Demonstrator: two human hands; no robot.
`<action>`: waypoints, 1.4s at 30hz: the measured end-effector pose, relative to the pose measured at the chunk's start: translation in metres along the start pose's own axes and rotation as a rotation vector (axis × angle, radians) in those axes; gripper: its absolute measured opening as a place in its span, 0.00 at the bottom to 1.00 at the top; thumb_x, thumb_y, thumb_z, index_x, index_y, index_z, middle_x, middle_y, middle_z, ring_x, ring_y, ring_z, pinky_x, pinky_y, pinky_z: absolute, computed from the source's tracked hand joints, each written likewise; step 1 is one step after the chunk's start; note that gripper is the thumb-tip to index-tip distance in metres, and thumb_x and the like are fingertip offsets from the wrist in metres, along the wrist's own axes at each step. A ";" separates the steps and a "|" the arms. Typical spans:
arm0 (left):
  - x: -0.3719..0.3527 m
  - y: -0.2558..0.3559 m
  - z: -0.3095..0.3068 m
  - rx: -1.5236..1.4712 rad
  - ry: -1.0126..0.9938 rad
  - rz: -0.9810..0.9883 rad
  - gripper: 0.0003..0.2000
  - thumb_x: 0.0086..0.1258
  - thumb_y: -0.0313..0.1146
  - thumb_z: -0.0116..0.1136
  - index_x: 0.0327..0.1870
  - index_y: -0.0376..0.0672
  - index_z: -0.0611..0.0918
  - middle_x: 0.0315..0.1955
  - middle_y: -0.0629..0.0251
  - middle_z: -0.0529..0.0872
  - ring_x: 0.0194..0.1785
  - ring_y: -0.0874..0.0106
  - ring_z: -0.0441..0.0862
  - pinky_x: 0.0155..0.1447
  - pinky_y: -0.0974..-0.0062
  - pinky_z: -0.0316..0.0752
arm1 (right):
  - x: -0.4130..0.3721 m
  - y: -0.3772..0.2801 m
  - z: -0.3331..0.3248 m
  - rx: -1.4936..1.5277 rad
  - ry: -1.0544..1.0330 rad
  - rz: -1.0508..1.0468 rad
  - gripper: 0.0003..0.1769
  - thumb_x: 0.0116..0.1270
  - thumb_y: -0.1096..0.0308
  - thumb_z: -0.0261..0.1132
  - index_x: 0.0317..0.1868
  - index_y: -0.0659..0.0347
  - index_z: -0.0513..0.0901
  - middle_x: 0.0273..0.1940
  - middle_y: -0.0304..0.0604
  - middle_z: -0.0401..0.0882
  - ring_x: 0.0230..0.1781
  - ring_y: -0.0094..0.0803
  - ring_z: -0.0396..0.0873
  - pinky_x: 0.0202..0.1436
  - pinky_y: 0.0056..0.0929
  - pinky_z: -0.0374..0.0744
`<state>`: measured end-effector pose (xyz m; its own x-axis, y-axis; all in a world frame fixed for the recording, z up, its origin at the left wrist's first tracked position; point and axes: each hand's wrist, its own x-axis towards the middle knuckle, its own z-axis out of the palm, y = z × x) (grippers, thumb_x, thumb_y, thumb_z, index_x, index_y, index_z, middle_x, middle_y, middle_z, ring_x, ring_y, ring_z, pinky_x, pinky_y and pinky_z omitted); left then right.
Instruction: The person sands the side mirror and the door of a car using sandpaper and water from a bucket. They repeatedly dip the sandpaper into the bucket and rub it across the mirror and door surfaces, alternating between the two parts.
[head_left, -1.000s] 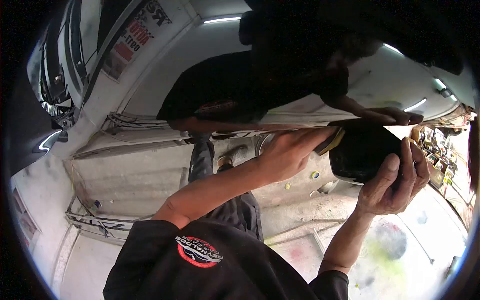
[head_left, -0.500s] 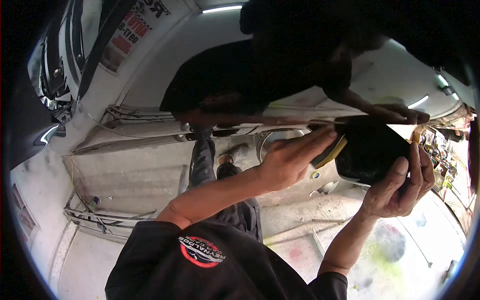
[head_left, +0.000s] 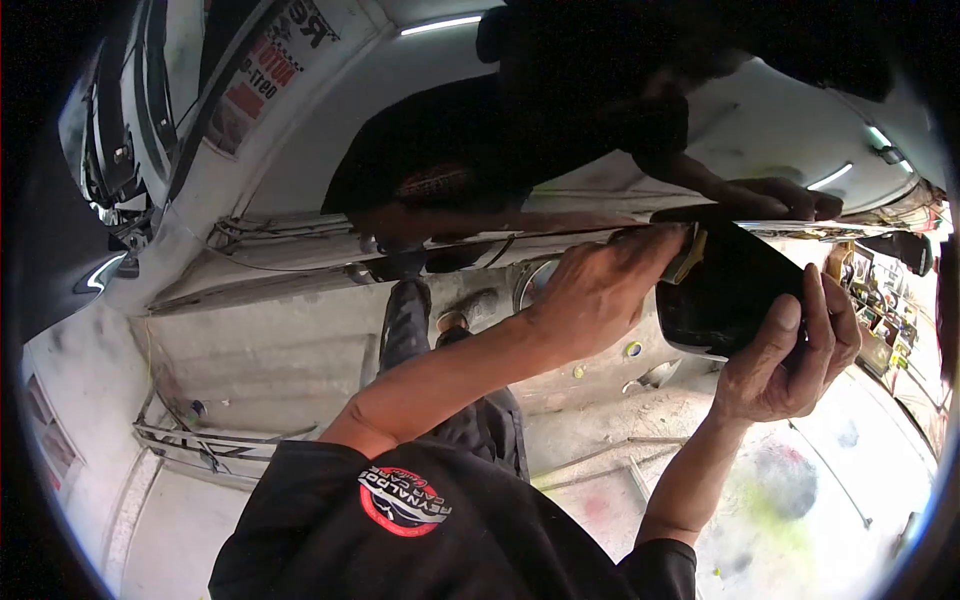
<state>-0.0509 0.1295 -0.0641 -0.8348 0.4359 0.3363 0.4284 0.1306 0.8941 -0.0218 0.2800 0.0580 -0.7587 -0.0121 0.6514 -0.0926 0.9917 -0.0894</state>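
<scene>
My left hand [head_left: 600, 290] is closed around a small dark pad with a yellow edge [head_left: 688, 258]. The pad presses against the left side of a glossy black side mirror housing [head_left: 735, 290], which sticks out from a black car panel. My right hand [head_left: 795, 350] grips the housing's right side and lower corner, thumb on the near face and fingers around the outer edge. The pad's underside is hidden by my fingers. Both forearms come up from black short sleeves.
The shiny black car panel [head_left: 420, 160] reflects a person and ceiling lights. Below are a concrete floor [head_left: 280, 350], a metal frame [head_left: 200, 440], a small yellow roll [head_left: 633, 349] and paint-stained ground [head_left: 780, 490]. Cluttered items [head_left: 875, 310] stand at right.
My left hand and the pad have shifted slightly right and up along the housing, and its fingers are more curled. My right hand keeps its grip. The view has moved slightly.
</scene>
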 end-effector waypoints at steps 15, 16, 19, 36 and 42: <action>-0.065 -0.002 -0.007 0.005 0.040 0.011 0.35 0.54 0.18 0.64 0.69 0.36 0.76 0.67 0.49 0.81 0.48 0.58 0.92 0.48 0.67 0.90 | 0.000 0.001 0.001 0.023 -0.006 -0.051 0.16 0.75 0.64 0.69 0.54 0.68 0.89 0.50 0.52 0.84 0.53 0.40 0.79 0.62 0.39 0.77; -0.067 -0.009 -0.006 0.011 0.084 0.035 0.34 0.54 0.17 0.64 0.68 0.36 0.78 0.67 0.50 0.82 0.47 0.59 0.92 0.47 0.67 0.90 | -0.002 0.002 0.002 0.026 -0.001 -0.058 0.16 0.75 0.64 0.69 0.54 0.69 0.89 0.50 0.52 0.84 0.53 0.40 0.79 0.62 0.39 0.77; -0.066 -0.008 0.003 0.011 0.223 0.101 0.31 0.53 0.17 0.64 0.65 0.38 0.82 0.65 0.51 0.84 0.44 0.63 0.92 0.44 0.69 0.90 | -0.001 0.007 -0.017 0.006 0.003 -0.068 0.17 0.77 0.65 0.66 0.55 0.71 0.88 0.51 0.52 0.84 0.54 0.40 0.78 0.62 0.38 0.76; -0.064 -0.045 0.056 -0.022 0.488 0.163 0.26 0.58 0.15 0.66 0.62 0.36 0.85 0.66 0.47 0.83 0.42 0.68 0.92 0.40 0.74 0.89 | -0.006 0.007 -0.003 0.085 0.060 -0.151 0.20 0.82 0.64 0.59 0.58 0.75 0.85 0.51 0.53 0.83 0.53 0.39 0.79 0.63 0.39 0.74; -0.056 -0.046 0.061 -0.057 0.572 0.210 0.26 0.57 0.15 0.65 0.61 0.39 0.86 0.66 0.52 0.83 0.40 0.67 0.93 0.42 0.73 0.91 | -0.005 0.003 -0.007 0.082 0.065 -0.174 0.20 0.81 0.64 0.59 0.58 0.75 0.85 0.51 0.54 0.82 0.52 0.39 0.78 0.63 0.39 0.74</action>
<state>-0.0028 0.1538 -0.1422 -0.7944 -0.1017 0.5988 0.5983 0.0390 0.8003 -0.0138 0.2839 0.0596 -0.6836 -0.1717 0.7094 -0.2733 0.9614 -0.0308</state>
